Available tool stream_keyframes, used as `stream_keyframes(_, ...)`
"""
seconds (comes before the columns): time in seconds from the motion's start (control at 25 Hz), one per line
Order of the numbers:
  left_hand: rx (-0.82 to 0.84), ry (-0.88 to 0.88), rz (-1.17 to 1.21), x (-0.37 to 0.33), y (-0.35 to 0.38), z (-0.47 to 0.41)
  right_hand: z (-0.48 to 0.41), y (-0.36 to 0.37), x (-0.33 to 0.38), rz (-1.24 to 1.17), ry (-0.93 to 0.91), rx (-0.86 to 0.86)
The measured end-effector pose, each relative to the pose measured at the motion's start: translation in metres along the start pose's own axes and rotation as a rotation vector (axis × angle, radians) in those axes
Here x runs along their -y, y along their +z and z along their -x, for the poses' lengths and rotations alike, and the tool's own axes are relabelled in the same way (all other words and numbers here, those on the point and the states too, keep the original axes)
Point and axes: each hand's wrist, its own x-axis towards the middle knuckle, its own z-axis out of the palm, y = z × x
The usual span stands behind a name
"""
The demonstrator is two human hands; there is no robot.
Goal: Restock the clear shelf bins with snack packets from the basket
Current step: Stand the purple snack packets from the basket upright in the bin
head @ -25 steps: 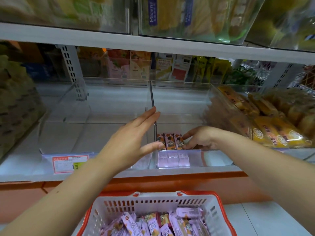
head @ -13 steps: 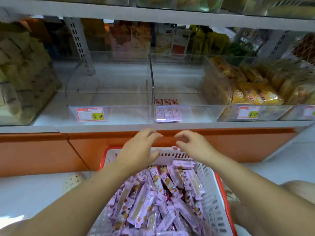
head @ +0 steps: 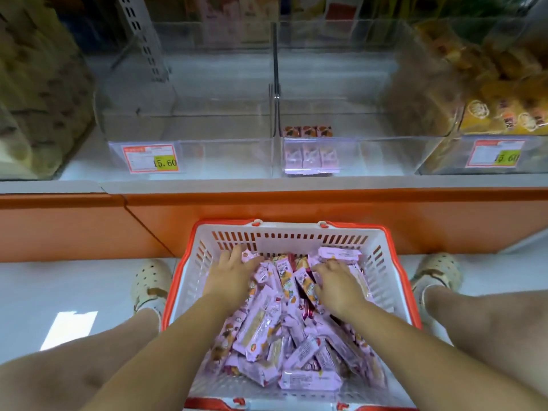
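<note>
A white basket with an orange rim stands on the floor between my feet, piled with purple snack packets. Both my hands are down in it, at the far end of the pile. My left hand lies on the packets with its fingers fairly straight. The fingers and thumb of my right hand curl round a purple-and-orange packet. On the shelf above, the middle clear bin holds three packets upright in its front left corner. The bin to its left holds none.
A price tag reading 15.60 is fixed to the left bin's front. Yellow packets fill the bin at the right, and brownish snacks fill the one at far left. An orange plinth runs beneath the shelf.
Both hands came away from the shelf bin and dropped into the basket onto the packets. The view tilted downward, so the basket now fills the lower frame.
</note>
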Motion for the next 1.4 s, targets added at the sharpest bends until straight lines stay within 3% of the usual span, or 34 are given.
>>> stream_keyframes(0.16, -0.001, 0.066, -0.076, 0.007, 0.004, -0.015, -0.003, 0.007, 0.001, 0.163, -0.002, 0.002)
stream_keyframes(0.32, -0.065, 0.131, 0.003, 0.004, 0.008, -0.021, 0.0, 0.009, 0.014, 0.102, -0.05, -0.11)
stream_keyframes(0.4, -0.073, 0.136, 0.172, -0.001, 0.006, -0.02, 0.005, 0.005, 0.029, -0.144, -0.11, -0.113)
stream_keyframes(0.56, 0.003, -0.029, 0.885, -0.013, -0.004, -0.016, 0.015, -0.017, 0.059, -1.011, 0.054, 0.049)
stream_keyframes(0.8, 0.198, -0.163, 1.517, -0.026, -0.03, -0.004, 0.022, -0.037, 0.055, -1.328, 0.117, -0.005)
stream_keyframes(0.92, 0.252, -0.159, 1.59, -0.03, -0.037, -0.002, 0.031, -0.045, 0.05, -1.4, 0.092, 0.029)
stream_keyframes(1.12, 0.186, -0.177, 1.596, -0.028, -0.05, -0.005, 0.039, -0.06, 0.039, -1.322, 0.131, 0.006)
stream_keyframes(1.28, 0.227, -0.205, 1.736, -0.029, -0.054, -0.005, 0.035, -0.074, 0.028, -1.77, 0.182, -0.073)
stream_keyframes(1.4, 0.279, -0.161, 1.69, -0.034, -0.053, 0.0, 0.039, -0.082, 0.026, -1.886, 0.167, -0.104)
